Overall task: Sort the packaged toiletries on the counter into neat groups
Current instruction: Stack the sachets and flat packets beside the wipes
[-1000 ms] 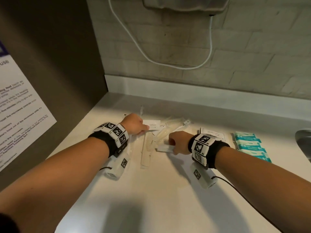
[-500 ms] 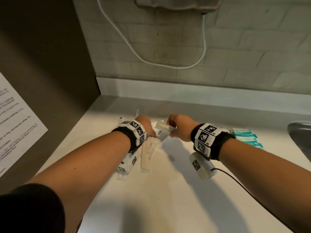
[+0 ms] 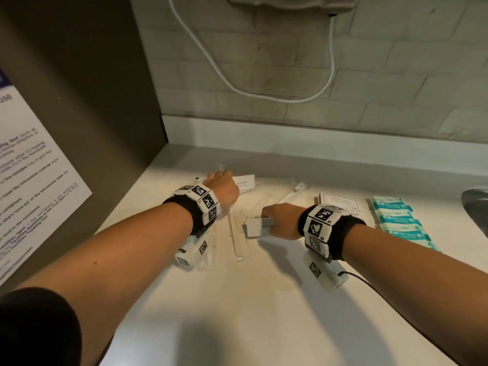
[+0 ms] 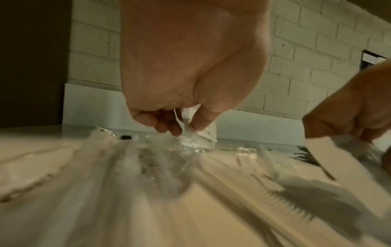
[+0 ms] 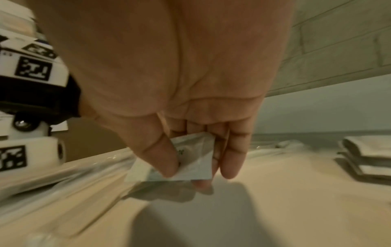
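Note:
Packaged toiletries lie on the white counter (image 3: pixel 264 313). My left hand (image 3: pixel 223 190) (image 4: pixel 184 130) is at the far side of the loose pile and pinches the edge of a clear plastic packet (image 4: pixel 188 140) between thumb and fingers. A white sachet (image 3: pixel 245 182) lies just right of it. My right hand (image 3: pixel 280 220) (image 5: pixel 190 167) holds a small white sachet (image 3: pixel 257 227) (image 5: pixel 194 160), thumb on top and fingers beneath, a little above the counter. Clear-wrapped combs (image 3: pixel 239 233) (image 4: pixel 285 205) lie between my hands.
A stack of white sachets (image 3: pixel 338 204) (image 5: pixel 368 155) sits right of my right hand, then a row of teal wipe packs (image 3: pixel 398 220). A wrapped toothbrush (image 3: pixel 290 196) lies behind. A steel sink (image 3: pixel 475 207) is at far right, a dark wall panel (image 3: pixel 79 101) at left.
Half a second ago both hands met over the pile. Since then my right hand has drawn back toward me with the white sachet, and my left hand has stayed at the far packets.

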A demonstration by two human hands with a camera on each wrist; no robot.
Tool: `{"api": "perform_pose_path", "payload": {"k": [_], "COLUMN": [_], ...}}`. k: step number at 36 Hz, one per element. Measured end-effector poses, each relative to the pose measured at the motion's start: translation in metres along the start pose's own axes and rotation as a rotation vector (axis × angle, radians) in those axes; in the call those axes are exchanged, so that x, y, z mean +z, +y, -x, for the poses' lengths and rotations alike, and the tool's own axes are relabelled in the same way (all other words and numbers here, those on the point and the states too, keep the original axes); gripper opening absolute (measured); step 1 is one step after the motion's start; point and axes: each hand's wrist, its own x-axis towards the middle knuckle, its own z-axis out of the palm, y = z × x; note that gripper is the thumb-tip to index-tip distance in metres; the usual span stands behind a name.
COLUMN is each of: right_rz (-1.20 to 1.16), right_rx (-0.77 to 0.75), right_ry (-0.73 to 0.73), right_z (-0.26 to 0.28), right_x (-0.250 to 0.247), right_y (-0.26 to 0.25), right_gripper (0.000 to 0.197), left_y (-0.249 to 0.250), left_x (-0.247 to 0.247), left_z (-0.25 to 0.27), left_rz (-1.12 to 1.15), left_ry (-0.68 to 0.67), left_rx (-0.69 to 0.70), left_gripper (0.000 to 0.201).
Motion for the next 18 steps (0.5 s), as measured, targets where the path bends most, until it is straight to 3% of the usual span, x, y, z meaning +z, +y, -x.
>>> {"api": "perform_pose_path", "payload": {"k": [4, 11, 18], "right_rz": [-0.048, 0.038, 0.116], "right_rx": [-0.057, -0.144, -0.166], "right_ry": [-0.067, -0.033, 0.043], "right_z": [-0.004, -0.014, -0.026], "right_x": [0.012, 0.016, 0.007], "right_y": [-0.019, -0.044, -0.046], "right_gripper": [0.049, 0.054, 0.028], "left_y": [-0.014, -0.035, -0.065], "left_x": [-0.013, -0.03, -0.029], "left_z": [0.009, 0.035, 0.05], "left_rz": [0.151, 0.459, 0.592], "left_ry": [0.065, 0.101, 0.188], "left_rx": [0.022, 0.13, 0.126], "left_gripper": [0.042, 0.018, 0.004]}}
